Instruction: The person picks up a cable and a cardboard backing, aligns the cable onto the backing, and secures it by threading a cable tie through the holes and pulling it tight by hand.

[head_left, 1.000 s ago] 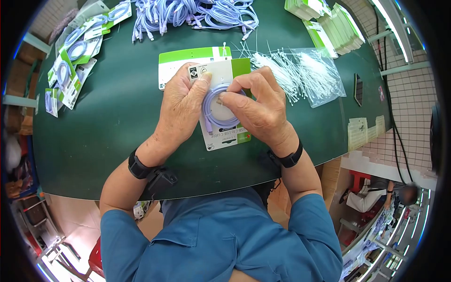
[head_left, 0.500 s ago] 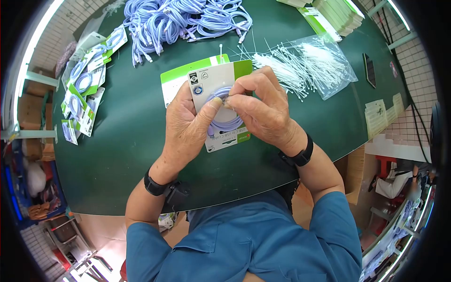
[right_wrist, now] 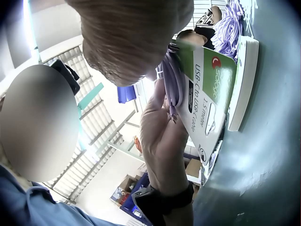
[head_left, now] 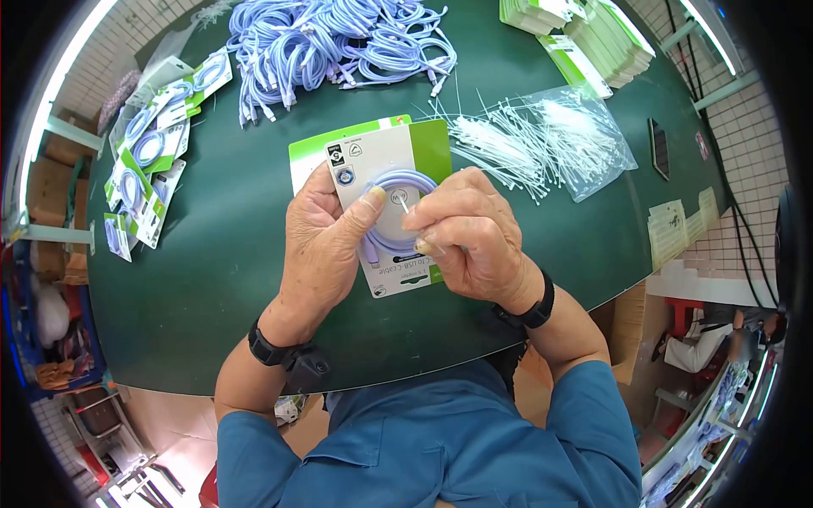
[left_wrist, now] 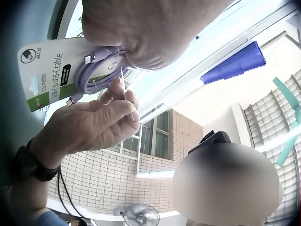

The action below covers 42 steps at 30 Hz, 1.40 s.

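My left hand (head_left: pixel 326 245) grips a white and green packaging card (head_left: pixel 377 152) by its left edge, with the thumb over a coiled lilac USB-C cable (head_left: pixel 405 176) lying on the card. A thin white cable tie (left_wrist: pixel 123 84) stands out from the coil in the left wrist view. Thumb and fingers of my right hand (head_left: pixel 474 237) pinch that tie just off the coil's right side. Both cable plugs hang at the coil's lower side. Under the held card lies a stack of similar cards (head_left: pixel 305 157), partly hidden by it and the left hand.
Lilac cables (head_left: pixel 339 51) are heaped at the back. White cable ties (head_left: pixel 517 144) spill from a clear bag (head_left: pixel 622 152) to the right. Carded cables (head_left: pixel 140 169) lie at left, more cards (head_left: pixel 610 42) at back right. A phone (head_left: pixel 660 150) rests near the right edge.
Half a second ago both hands' fingertips met at the coil's middle. Since then the right hand has drawn away toward the lower right with the cable tie, and the left thumb has shifted left.
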{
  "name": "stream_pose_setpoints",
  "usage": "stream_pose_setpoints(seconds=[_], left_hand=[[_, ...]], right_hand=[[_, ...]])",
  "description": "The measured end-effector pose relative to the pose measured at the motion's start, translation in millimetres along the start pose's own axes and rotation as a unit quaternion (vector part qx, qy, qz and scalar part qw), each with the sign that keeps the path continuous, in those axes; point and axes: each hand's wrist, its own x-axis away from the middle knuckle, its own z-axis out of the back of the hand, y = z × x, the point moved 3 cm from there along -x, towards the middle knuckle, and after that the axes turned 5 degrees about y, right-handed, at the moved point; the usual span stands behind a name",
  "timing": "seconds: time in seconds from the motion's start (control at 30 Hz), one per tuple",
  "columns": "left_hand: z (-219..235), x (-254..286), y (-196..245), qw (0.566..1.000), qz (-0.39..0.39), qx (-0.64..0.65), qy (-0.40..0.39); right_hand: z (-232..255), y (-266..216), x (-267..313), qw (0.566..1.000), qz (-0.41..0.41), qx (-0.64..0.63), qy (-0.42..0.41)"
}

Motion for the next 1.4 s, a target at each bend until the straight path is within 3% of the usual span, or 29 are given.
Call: stream_pose_setpoints(seconds=[0.5,0.6,0.87,1.13,1.3,1.4], left_hand=[[1,1,0,1.0,0.01,-0.003,0.004],[-1,1,0,1.0,0.001,0.007,-0.003],[0,0,-1,1.0,-0.003,0.015,-0.008],[0,0,-3,1.0,-0.008,0.019,-0.001],[2,0,-5,1.0,0.0,0.014,-0.004],[2,2,-9,1.0,0.015,-0.022,-0.009]], right_hand=[[2,1,0,0.991,-0.047,-0.127,-0.023],[0,4,6,0.949,-0.159,-0.267,0.06],[2,6,7,0.945,-0.167,-0.28,0.037],[2,-4,-4,0.983,-0.066,-0.165,-0.034],[-2,-5,1,0.981,-0.079,-0.175,0.004],[-1,-6,-1,0.997,-0.062,-0.045,0.017]])
